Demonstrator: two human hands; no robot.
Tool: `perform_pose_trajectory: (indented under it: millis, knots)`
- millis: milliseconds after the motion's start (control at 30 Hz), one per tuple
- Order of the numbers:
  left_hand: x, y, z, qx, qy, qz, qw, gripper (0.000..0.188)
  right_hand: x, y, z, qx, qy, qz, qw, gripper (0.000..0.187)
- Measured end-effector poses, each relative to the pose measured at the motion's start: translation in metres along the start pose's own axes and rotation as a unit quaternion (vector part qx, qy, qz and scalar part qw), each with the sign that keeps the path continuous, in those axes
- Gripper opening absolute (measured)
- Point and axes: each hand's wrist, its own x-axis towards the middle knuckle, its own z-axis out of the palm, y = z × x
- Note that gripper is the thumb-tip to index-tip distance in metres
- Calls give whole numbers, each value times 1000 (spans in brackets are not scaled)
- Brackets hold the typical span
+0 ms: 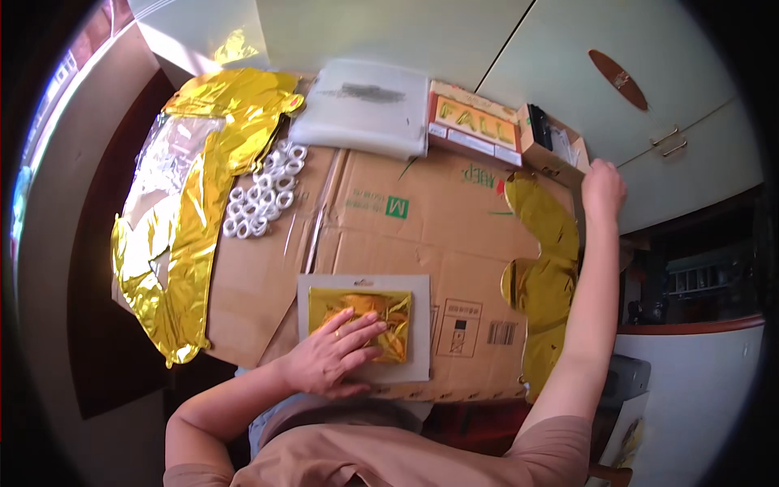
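My left hand [337, 353] lies with fingers stretched out over a folded gold foil balloon [398, 304]. Under that balloon is a pale grey backing card [418, 333] with a hanging hole, at the near edge of the cardboard. At the far right, my right hand [604, 193] is reached out beside a small open cardboard box [560, 169] with black and clear items in it. Its fingers are curled together at the box's right corner; whatever they may hold is too small to make out.
Flattened cardboard [389, 235] covers the work surface. Large gold foil balloons [195, 243] lie left, and another gold foil balloon [548, 276] lies right. White ribbon rolls [260, 199], a stack of clear plastic bags [357, 122] and a printed box [475, 122] sit farther back, before cabinet doors [633, 65].
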Motion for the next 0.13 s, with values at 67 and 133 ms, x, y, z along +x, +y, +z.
perform_pose_trajectory:
  millis: [67, 133]
  knots:
    - [-2, -1, 1, -2, 29, 33, 999, 55, -71, 7, -49, 131, 74, -11, 989, 13]
    - [-6, -6, 5, 35, 33, 72, 996, 54, -118, 3, -83, 224, 86, 4, 971, 8]
